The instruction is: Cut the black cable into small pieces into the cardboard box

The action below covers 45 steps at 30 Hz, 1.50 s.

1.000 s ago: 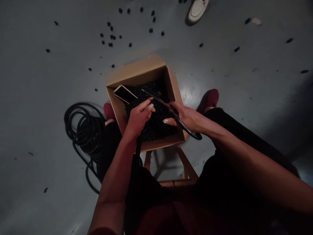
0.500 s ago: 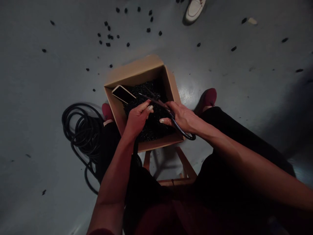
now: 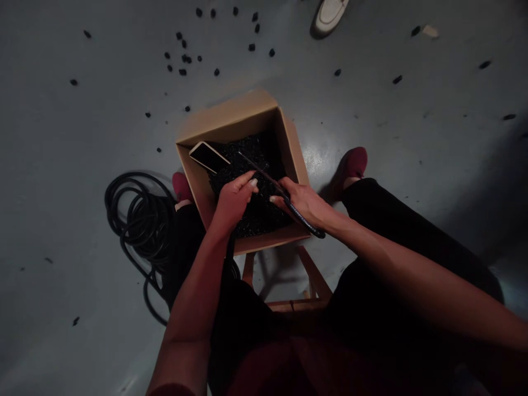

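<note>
Over an open cardboard box (image 3: 293, 148) full of small black pieces (image 3: 247, 220), my right hand (image 3: 303, 202) grips a pair of scissors (image 3: 264, 173) with dark handles. The blades point up and left and look nearly closed. My left hand (image 3: 236, 199) is pinched just left of the blades; a black hose (image 3: 230, 245) hangs below it, and its part within the fingers is hidden. A phone-like dark slab (image 3: 209, 157) with a light edge lies in the box's upper left corner.
Coiled black hose (image 3: 140, 220) lies on the floor at left, beside my leg. Several black bits (image 3: 182, 72) are scattered on the floor. A wooden stool (image 3: 313, 272) is below the box. Another person's white shoe (image 3: 330, 14) shows at the top.
The scissors' blades have come together, and their handles have drawn closer as my right hand tightened. My left hand has barely moved.
</note>
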### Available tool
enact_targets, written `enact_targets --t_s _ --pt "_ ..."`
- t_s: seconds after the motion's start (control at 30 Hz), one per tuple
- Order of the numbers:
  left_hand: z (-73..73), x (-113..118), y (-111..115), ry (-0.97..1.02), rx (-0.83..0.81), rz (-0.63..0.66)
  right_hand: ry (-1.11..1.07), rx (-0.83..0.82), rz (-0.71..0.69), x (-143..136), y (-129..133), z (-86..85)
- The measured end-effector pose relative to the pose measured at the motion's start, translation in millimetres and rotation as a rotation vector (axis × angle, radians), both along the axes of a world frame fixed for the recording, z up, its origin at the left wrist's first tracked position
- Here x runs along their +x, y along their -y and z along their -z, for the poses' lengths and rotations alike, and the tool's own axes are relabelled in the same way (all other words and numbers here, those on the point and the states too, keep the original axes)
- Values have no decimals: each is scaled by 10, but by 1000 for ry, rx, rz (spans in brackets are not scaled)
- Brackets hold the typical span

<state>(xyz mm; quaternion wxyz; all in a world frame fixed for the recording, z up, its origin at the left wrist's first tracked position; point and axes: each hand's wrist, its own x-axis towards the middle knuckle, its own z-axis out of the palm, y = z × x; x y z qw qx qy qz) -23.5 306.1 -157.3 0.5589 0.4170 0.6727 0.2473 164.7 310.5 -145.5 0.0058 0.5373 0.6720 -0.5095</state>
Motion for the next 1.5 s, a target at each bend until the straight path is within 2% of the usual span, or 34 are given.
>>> enact_targets --t_s 0.3,0.4,0.6,0.77,1.0,1.13,1.3,1.37,1.5 --pt "-21 1 -19 -56 -54 74 37 -69 8 -1 32 49" --pt "-34 -19 -27 -117 -41 172 58 -72 -20 4 39 100" --pt "16 -38 10 -281 3 450 149 -115 -79 -11 76 198" --pt "96 -40 46 -311 -18 538 179 -152 -107 -2 127 231" --pt "184 -43 74 -424 6 665 84 -178 -91 10 204 334" --pt "182 -26 76 -413 10 656 59 -237 2 -9 250 341" --pt "87 9 63 -167 -60 507 -160 -388 296 3 232 373" --pt "47 27 59 -32 -98 462 -255 -368 403 27 174 388" --pt "20 76 73 183 -152 387 -357 -299 514 78 22 353"
